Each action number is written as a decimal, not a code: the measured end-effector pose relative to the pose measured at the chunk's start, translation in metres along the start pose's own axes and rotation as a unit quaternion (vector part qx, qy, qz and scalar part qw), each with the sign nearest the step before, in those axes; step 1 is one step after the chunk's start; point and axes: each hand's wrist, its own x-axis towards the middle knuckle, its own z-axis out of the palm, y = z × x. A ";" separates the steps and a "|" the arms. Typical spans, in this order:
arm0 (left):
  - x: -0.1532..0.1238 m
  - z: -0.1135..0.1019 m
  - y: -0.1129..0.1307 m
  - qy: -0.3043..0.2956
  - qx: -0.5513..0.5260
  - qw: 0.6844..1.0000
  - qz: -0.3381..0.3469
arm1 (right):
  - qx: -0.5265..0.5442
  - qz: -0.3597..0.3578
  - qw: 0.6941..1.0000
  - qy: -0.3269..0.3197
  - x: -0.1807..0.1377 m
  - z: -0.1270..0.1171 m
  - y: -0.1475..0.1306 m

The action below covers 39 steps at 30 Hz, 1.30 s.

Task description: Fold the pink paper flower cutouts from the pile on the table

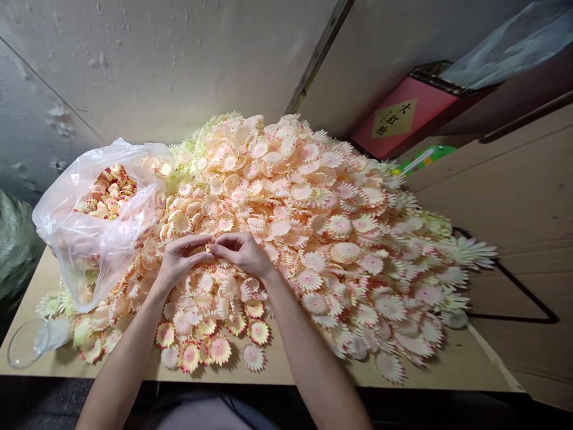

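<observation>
Over the front of a big heap of artificial flower heads [277, 191], my left hand [182, 255] and my right hand [242, 253] meet fingertip to fingertip. Thumb and forefinger of each are pinched together at a small yellowish artificial flower piece [208, 246], mostly hidden by the fingers. The flower heads are pale pink and cream, with fringed edges, many tipped in red. Loose ones [219, 350] lie on the table between my forearms. Left of my left hand stands a translucent plastic bag [67, 221], with smaller red-edged flower pieces [111, 191] in its opening.
A clear round cup or lid [29, 344] lies at the table's [250, 373] front left. At the back right stands a red box [403, 113] with clear plastic on top. Cardboard [505, 197] and a bent black rod [528, 289] border the right side; a wall is behind.
</observation>
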 end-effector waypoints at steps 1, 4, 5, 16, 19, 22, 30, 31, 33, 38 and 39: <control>0.000 0.000 0.000 0.001 -0.002 1.000 -0.005 | 0.010 0.000 1.000 -0.002 0.001 -0.001 0.001; 0.000 -0.002 0.001 -0.003 0.002 1.000 -0.007 | 0.022 0.000 1.000 -0.007 0.001 -0.003 0.001; 0.001 -0.002 0.000 -0.006 0.004 1.000 -0.005 | 0.022 0.000 1.000 -0.007 0.001 -0.003 0.000; 0.000 0.001 0.003 -0.017 -0.003 1.000 0.012 | 0.061 0.024 0.998 0.021 0.002 -0.004 0.001; 0.000 0.001 0.006 -0.015 -0.006 1.000 0.013 | 0.073 0.018 0.997 0.017 0.003 -0.004 0.001; 0.001 0.000 0.005 -0.010 -0.010 1.000 0.005 | 0.075 0.014 0.997 0.009 0.003 -0.005 0.001; 0.001 0.000 0.002 -0.006 -0.009 1.000 -0.008 | 0.087 0.029 0.996 -0.025 0.004 -0.009 0.009; 0.001 0.000 0.002 -0.009 -0.010 1.000 -0.008 | 0.083 0.028 0.996 -0.032 0.005 -0.009 0.009; 0.001 0.000 0.003 -0.014 -0.006 1.000 -0.009 | 0.072 0.020 0.996 -0.041 0.004 -0.009 0.008; 0.002 -0.001 0.001 -0.010 0.009 1.000 -0.006 | 0.042 0.003 0.998 -0.037 0.005 -0.006 0.008; 0.002 -0.002 0.000 -0.010 0.010 1.000 -0.006 | 0.033 0.004 0.999 -0.033 0.005 -0.005 0.008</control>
